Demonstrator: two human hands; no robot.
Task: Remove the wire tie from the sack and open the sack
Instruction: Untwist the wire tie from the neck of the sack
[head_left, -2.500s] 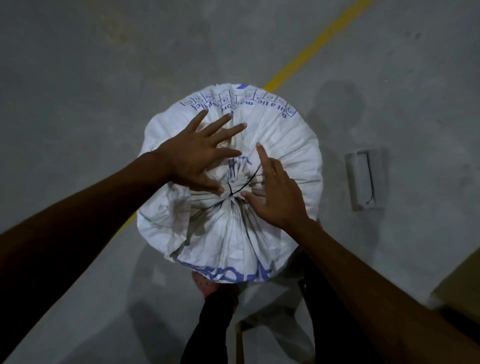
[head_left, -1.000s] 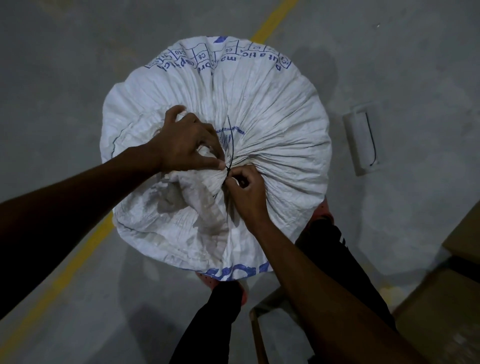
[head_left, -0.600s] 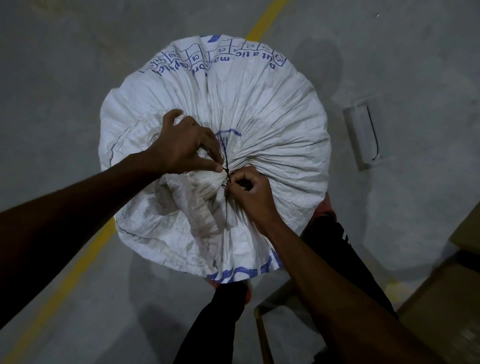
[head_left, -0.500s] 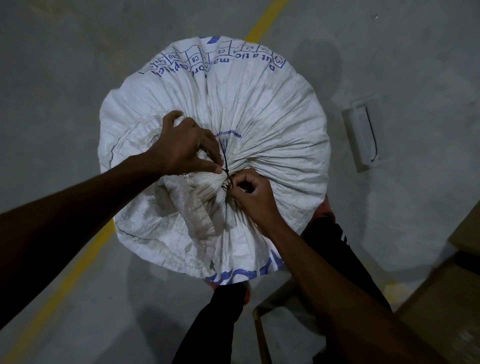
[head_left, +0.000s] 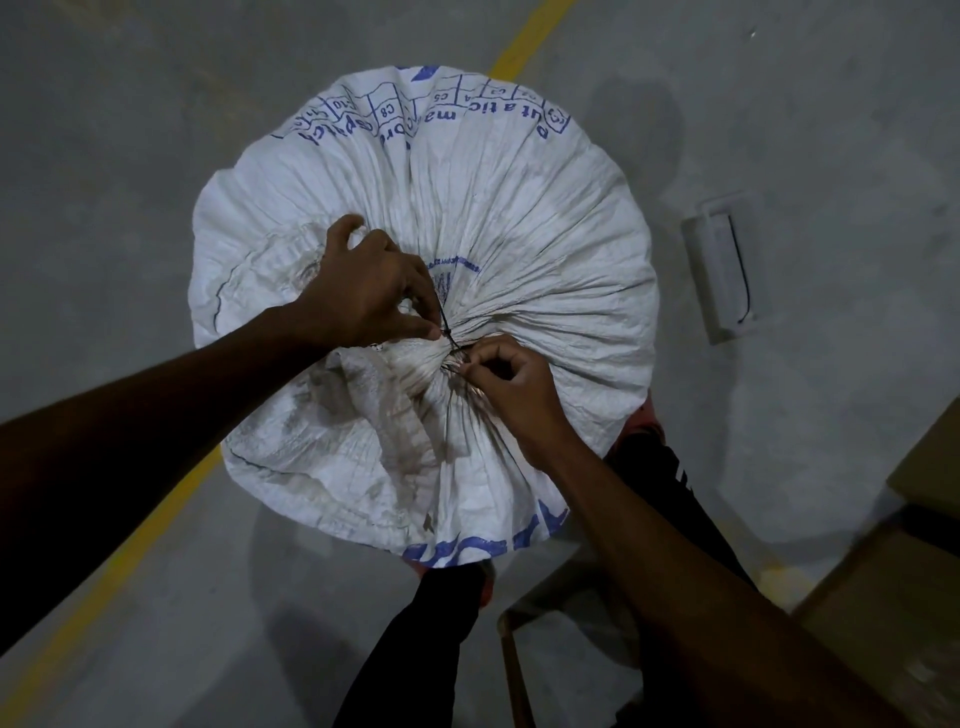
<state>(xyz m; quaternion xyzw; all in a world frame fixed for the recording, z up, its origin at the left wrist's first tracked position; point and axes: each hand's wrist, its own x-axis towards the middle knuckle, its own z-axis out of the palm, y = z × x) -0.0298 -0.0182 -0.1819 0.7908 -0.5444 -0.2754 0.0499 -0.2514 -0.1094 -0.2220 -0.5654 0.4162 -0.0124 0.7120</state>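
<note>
The white sack with blue print is standing on the grey floor, its top gathered into a tight neck in the middle. The black wire tie is sitting around this neck. The left hand is pinching one end of the wire tie between thumb and fingers, just above the neck. The right hand is closing its fingertips on the other part of the tie, touching the gathered cloth. A yellow line is crossing the floor under the sack.
</note>
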